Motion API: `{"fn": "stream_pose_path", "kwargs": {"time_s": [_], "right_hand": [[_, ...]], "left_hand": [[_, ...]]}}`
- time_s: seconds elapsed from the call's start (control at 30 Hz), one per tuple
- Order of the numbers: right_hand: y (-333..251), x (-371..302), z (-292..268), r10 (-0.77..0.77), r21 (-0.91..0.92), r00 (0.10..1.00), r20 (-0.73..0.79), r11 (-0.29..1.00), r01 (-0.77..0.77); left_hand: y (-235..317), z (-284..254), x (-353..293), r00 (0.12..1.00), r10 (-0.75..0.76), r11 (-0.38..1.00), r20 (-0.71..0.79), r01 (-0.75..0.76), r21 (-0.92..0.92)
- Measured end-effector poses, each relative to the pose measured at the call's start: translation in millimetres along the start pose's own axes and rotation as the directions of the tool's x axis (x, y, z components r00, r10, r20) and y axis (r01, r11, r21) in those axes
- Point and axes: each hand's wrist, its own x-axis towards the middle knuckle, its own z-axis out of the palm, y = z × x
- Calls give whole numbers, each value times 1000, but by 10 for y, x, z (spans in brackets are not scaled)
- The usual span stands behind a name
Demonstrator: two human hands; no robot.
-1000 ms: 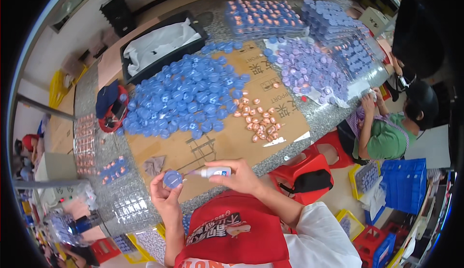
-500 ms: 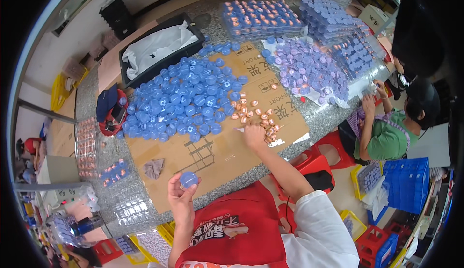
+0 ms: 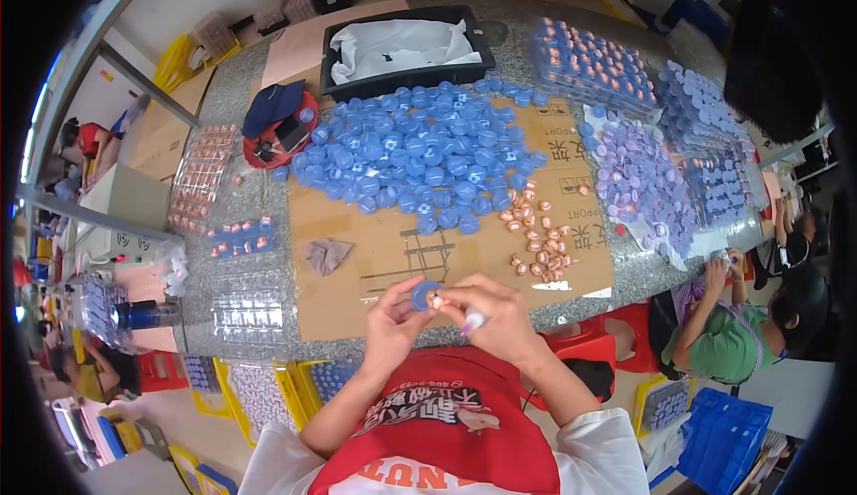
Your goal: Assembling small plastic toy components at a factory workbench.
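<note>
Low in front of me, my left hand (image 3: 393, 318) pinches a blue round, translucent disc (image 3: 424, 295) by its rim. My right hand (image 3: 493, 315) meets it there, its fingertips holding a small orange-and-white piece (image 3: 435, 299) against the disc's face. A white tube with a purple end (image 3: 472, 320) is also gripped in that hand, jutting below the fingers. Beyond lies a big heap of blue discs (image 3: 420, 151) on a flattened cardboard sheet (image 3: 357, 227). Loose orange-and-white pieces (image 3: 546, 247) are scattered on the cardboard to the right.
A black bin with white lining (image 3: 482, 49) stands behind the heap. Left are a red basket (image 3: 308, 102), a crumpled cloth (image 3: 328, 256) and clear trays (image 3: 250, 316). Right are a purple disc pile (image 3: 638, 174) and stacked filled trays (image 3: 598, 62). A co-worker in green (image 3: 741, 339) sits at right.
My right hand has come from the orange pieces to the left hand, bringing one piece to the blue disc. The whole view has turned, and my left hand now sits nearer the middle.
</note>
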Motion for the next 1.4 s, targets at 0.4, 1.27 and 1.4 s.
{"fn": "stream_pose_path", "kwargs": {"time_s": [0.4,1.27,1.4], "right_hand": [[36,-203,45,-367,-108,929,54,922,371],[1,-685,-243,-171,-153,911,-375,981,121],[100,-672,-131,-24,-265,942,-335,962,-70]], "left_hand": [[135,-62,-26,984,-55,957,167,4,291],[86,366,135,854,-45,988,518,-40,151],[309,731,-130,936,-150,667,319,-142,731]]}}
